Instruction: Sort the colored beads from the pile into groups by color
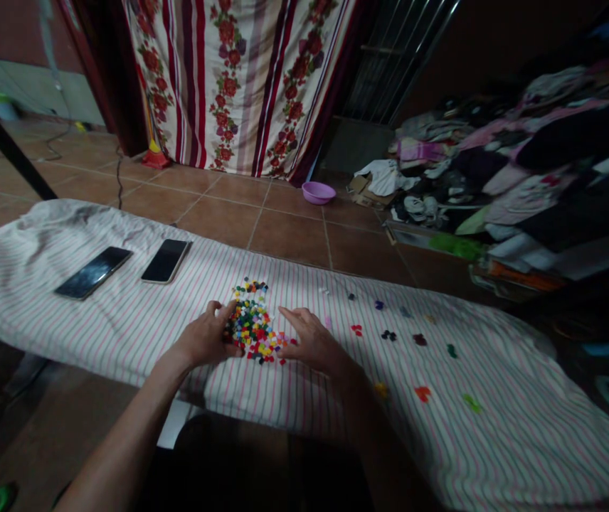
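A heap of small mixed-colour pieces [252, 320], like beads or tiny blocks, lies on the striped cloth [203, 252] in front of me. My left hand [211, 334] curves round the heap's left side, fingers apart and touching its edge. On the other side, my right hand [312, 341] has its fingers spread, with thumb and fingertips beside the heap's right edge. Neither hand visibly holds a piece. To the right lie small single-colour groups, among them red pieces [356, 330], black pieces [388, 336], orange pieces [422, 393] and lime green pieces [472, 403].
Two phones, one dark phone [94, 273] and another phone [166, 260], rest on the cloth at the left. Beyond the cloth's far edge, a pink basin [319, 192] stands on the tiled floor. A large clothes pile [496, 156] fills the right background, beside a flowered curtain [240, 85].
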{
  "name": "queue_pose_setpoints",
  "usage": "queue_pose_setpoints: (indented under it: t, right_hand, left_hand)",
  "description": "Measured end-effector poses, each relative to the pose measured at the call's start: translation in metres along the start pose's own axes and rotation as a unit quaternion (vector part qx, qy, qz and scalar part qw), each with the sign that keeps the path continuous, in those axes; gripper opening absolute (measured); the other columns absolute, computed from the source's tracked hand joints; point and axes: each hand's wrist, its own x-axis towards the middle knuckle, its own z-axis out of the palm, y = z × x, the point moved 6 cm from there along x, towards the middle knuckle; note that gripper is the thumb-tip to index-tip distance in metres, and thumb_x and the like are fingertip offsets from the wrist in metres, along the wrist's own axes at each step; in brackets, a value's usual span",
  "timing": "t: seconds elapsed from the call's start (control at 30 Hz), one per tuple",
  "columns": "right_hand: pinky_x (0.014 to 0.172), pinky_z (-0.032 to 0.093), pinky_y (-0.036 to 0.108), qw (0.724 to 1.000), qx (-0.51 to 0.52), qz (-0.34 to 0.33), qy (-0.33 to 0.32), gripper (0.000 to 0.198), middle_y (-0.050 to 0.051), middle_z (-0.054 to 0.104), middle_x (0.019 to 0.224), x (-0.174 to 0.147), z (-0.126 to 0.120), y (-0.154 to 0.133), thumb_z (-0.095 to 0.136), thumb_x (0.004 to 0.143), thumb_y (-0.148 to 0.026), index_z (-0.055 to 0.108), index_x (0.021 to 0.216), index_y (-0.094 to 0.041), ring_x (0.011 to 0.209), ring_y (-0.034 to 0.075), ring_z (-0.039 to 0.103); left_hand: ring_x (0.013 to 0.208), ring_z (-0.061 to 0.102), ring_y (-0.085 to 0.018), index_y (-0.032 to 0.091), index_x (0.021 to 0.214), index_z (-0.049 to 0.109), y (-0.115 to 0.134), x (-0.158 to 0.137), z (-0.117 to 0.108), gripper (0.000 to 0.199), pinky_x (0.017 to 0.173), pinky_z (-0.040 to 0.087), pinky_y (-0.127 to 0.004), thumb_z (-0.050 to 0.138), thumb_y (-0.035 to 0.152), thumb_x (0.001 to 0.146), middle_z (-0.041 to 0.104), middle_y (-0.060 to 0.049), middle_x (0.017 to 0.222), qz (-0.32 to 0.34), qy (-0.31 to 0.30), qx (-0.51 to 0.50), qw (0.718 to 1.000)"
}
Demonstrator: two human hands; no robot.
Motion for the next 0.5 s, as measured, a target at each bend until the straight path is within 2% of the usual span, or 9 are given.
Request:
queue_pose_setpoints:
  t: [0.1, 0.17, 0.37, 0.5]
  right_hand:
    - [0.1, 0.046, 0.04, 0.997, -0.01, 0.047, -0.057, 0.092, 0.013, 0.055, 0.123, -0.006, 0.007, 0.0, 0.083, 0.069, -0.041, 0.041, 0.149, -0.019, 0.116, 0.028, 0.056]
    - [0.096, 0.048, 0.038, 0.996, -0.01, 0.053, -0.066, 0.09, 0.012, 0.054, 0.122, -0.005, 0.013, -0.003, 0.082, 0.071, -0.039, 0.041, 0.149, -0.02, 0.112, 0.026, 0.058]
    - [0.09, 0.052, 0.036, 0.999, 0.024, -0.009, 0.023, 0.065, 0.011, 0.06, 0.115, 0.01, 0.026, -0.016, 0.072, 0.08, -0.027, 0.05, 0.142, -0.022, 0.102, 0.024, 0.061]
    - [0.089, 0.054, 0.039, 0.992, 0.07, -0.003, 0.105, 0.052, 0.011, 0.063, 0.108, 0.021, 0.033, -0.009, 0.066, 0.082, -0.021, 0.058, 0.134, -0.02, 0.093, 0.022, 0.063]
  left_hand:
    - [0.122, 0.058, -0.032, 0.02, 0.152, 0.022, 0.012, -0.003, 0.007, 0.101, 0.098, 0.049, -0.038, 0.074, 0.045, 0.069, 0.042, -0.019, 0.141, -0.007, -0.022, 0.006, 1.0]
    - [0.121, 0.058, -0.032, 0.016, 0.152, 0.021, 0.021, -0.002, 0.008, 0.096, 0.097, 0.049, -0.038, 0.071, 0.039, 0.073, 0.044, -0.02, 0.138, -0.009, -0.023, 0.016, 1.0]
    - [0.114, 0.062, -0.029, 0.017, 0.151, 0.025, 0.032, 0.007, 0.009, 0.083, 0.095, 0.049, -0.037, 0.064, 0.035, 0.08, 0.049, -0.018, 0.132, 0.001, -0.013, 0.043, 0.999]
    - [0.11, 0.064, -0.027, 0.017, 0.148, 0.031, 0.027, 0.015, 0.01, 0.073, 0.091, 0.051, -0.036, 0.059, 0.032, 0.083, 0.053, -0.017, 0.131, 0.01, 0.017, 0.002, 1.0]
